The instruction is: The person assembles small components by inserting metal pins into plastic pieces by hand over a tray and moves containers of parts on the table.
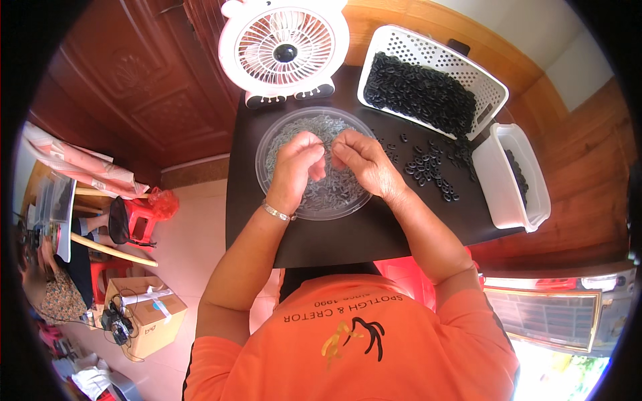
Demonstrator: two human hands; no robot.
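Note:
Both hands are raised over a round clear plastic basin (263,184), heaped with small grey-translucent pieces (331,194) too small to name. My left hand (297,164) wears a bracelet at the wrist, and its thumb and fingertips are pinched together. My right hand (364,160) faces it a short way apart, also in a pinch. Whatever is between the fingertips is too small to make out. To the right of the basin, loose black oval ring-like pieces (424,166) lie on the dark table (307,248).
A white perforated basket (493,90) full of black pieces (418,87) stands at the far right, tilted toward the table. Beside it is a white bin (491,180) with more black pieces. A white fan (285,53) stands behind the basin. On the floor at left are a cardboard box (157,321) and a red stool (142,220).

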